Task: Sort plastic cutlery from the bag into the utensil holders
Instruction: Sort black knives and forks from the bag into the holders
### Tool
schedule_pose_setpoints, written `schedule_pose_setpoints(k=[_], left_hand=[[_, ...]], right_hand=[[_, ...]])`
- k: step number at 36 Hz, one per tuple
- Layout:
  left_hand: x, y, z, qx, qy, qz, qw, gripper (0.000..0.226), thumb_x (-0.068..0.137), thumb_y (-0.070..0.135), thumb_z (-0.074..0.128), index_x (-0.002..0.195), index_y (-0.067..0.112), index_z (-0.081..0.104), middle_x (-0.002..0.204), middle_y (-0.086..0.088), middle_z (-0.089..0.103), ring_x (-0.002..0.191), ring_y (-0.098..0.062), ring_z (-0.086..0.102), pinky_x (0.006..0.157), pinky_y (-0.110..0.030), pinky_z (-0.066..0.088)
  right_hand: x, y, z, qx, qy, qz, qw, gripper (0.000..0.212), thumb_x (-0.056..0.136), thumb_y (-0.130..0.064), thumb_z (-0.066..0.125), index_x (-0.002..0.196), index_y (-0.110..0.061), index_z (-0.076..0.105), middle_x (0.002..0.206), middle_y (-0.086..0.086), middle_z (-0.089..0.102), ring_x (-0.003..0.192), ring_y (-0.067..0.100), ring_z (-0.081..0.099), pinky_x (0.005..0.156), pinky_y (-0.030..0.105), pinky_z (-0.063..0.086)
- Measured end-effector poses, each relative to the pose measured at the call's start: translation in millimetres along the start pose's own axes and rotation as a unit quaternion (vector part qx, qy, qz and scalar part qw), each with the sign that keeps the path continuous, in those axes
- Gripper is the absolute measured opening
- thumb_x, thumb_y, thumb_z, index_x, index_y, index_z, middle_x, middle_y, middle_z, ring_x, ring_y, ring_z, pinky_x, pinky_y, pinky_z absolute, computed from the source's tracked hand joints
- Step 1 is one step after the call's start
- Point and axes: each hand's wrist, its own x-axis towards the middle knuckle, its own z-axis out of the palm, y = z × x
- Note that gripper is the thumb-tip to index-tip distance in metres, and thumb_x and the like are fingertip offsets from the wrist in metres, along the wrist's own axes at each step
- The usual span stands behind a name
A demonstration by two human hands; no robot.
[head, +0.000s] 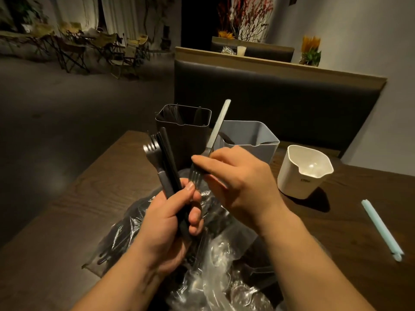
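My left hand [170, 223] grips a bundle of black cutlery [165, 160], forks and long handles pointing up. My right hand [238, 182] pinches a fork with a white handle [219, 126], tines down near my left thumb, handle slanting up and away. Below both hands lies the clear plastic bag [213, 272] with more dark cutlery inside. Behind stand three holders: a black one [186, 140] with dark cutlery in it, a grey one [253, 135], and a white one [301, 173] that looks empty.
A pale blue straw-like stick [381, 230] lies on the wooden table [94, 191] at the right. A dark padded bench back [280, 97] rises behind the table. Folding chairs stand far off at the left.
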Motion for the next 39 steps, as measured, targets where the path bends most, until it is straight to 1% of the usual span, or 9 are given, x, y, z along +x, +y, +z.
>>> schedule_pose_setpoints(k=[6, 9, 12, 19, 26, 31, 33, 36, 39], left_hand=[[-4, -5, 3, 0.068, -0.012, -0.023, 0.997, 0.028, 0.078, 0.031, 0.067, 0.095, 0.013, 0.055, 0.066, -0.001, 0.053, 0.041, -0.008, 0.041, 0.034, -0.018, 0.031], [-4, -7, 1, 0.088, -0.009, -0.026, 0.996, 0.048, 0.071, 0.043, 0.068, 0.105, 0.011, 0.058, 0.066, -0.001, 0.049, 0.042, -0.009, 0.037, 0.035, -0.018, 0.027], [-3, -8, -1, 0.095, -0.026, -0.038, 0.994, 0.048, 0.08, 0.05, 0.067, 0.111, 0.013, 0.06, 0.068, -0.001, 0.048, 0.043, -0.009, 0.035, 0.035, -0.017, 0.027], [-2, -13, -4, 0.123, -0.098, -0.033, 0.987, 0.063, 0.049, 0.076, 0.083, 0.088, 0.028, 0.07, 0.069, 0.0, 0.054, 0.042, -0.008, 0.036, 0.035, -0.016, 0.027], [-3, -12, -6, 0.098, -0.061, -0.062, 0.991, 0.067, 0.074, 0.073, 0.054, 0.105, 0.013, 0.058, 0.069, -0.001, 0.052, 0.041, -0.008, 0.037, 0.033, -0.017, 0.026], [-3, -11, -5, 0.128, -0.056, -0.026, 0.99, 0.049, 0.08, 0.067, 0.06, 0.085, 0.019, 0.061, 0.068, -0.003, 0.052, 0.042, -0.01, 0.035, 0.035, -0.018, 0.024], [-1, -13, -6, 0.156, -0.039, 0.006, 0.987, 0.042, 0.079, 0.063, 0.065, 0.082, 0.021, 0.062, 0.066, -0.004, 0.05, 0.041, -0.012, 0.033, 0.036, -0.019, 0.023], [-3, -15, -2, 0.163, -0.025, 0.059, 0.984, 0.042, 0.074, 0.047, 0.071, 0.09, 0.011, 0.057, 0.061, -0.004, 0.049, 0.038, -0.009, 0.039, 0.035, -0.018, 0.031], [-4, -17, -1, 0.178, -0.034, 0.094, 0.979, 0.028, 0.074, 0.045, 0.08, 0.087, 0.024, 0.066, 0.059, 0.01, 0.058, 0.042, -0.001, 0.049, 0.04, -0.013, 0.039]], right_hand=[[-4, 16, -1, 0.004, 0.162, 0.008, 0.987, 0.02, 0.094, -0.011, 0.064, 0.11, -0.007, 0.075, 0.094, 0.01, 0.074, 0.084, 0.029, 0.068, 0.071, 0.045, 0.054], [-1, 30, -15, 0.072, 0.228, 0.102, 0.966, 0.021, 0.095, -0.006, 0.062, 0.113, -0.006, 0.072, 0.103, 0.009, 0.074, 0.093, 0.024, 0.07, 0.082, 0.042, 0.056], [2, 46, -27, 0.099, 0.253, 0.194, 0.943, 0.021, 0.1, -0.013, 0.053, 0.108, -0.005, 0.071, 0.096, 0.005, 0.07, 0.089, 0.018, 0.067, 0.077, 0.036, 0.055], [1, 65, -20, 0.095, 0.207, 0.28, 0.932, 0.018, 0.097, -0.012, 0.058, 0.11, -0.012, 0.071, 0.092, -0.007, 0.066, 0.081, 0.0, 0.06, 0.072, 0.007, 0.044], [2, 68, -5, -0.016, 0.09, 0.272, 0.958, 0.02, 0.094, -0.02, 0.063, 0.109, -0.022, 0.075, 0.093, -0.001, 0.066, 0.093, 0.021, 0.051, 0.079, 0.042, 0.047], [8, 57, -19, -0.074, -0.123, 0.292, 0.946, 0.045, 0.098, -0.029, 0.057, 0.143, -0.03, 0.053, 0.146, -0.007, 0.048, 0.126, 0.023, 0.029, 0.1, 0.038, 0.025], [13, 45, -30, -0.022, -0.069, 0.263, 0.962, 0.042, 0.094, -0.025, 0.063, 0.136, -0.024, 0.059, 0.134, -0.003, 0.057, 0.121, 0.022, 0.041, 0.099, 0.034, 0.033], [23, 14, -45, 0.163, 0.001, 0.248, 0.955, 0.012, 0.09, -0.025, 0.069, 0.101, -0.021, 0.071, 0.094, -0.01, 0.069, 0.089, 0.006, 0.063, 0.078, 0.023, 0.051], [30, -18, -46, 0.267, -0.024, 0.259, 0.928, 0.024, 0.08, -0.047, 0.071, 0.088, -0.025, 0.07, 0.077, -0.009, 0.069, 0.074, 0.005, 0.067, 0.066, 0.026, 0.056]])
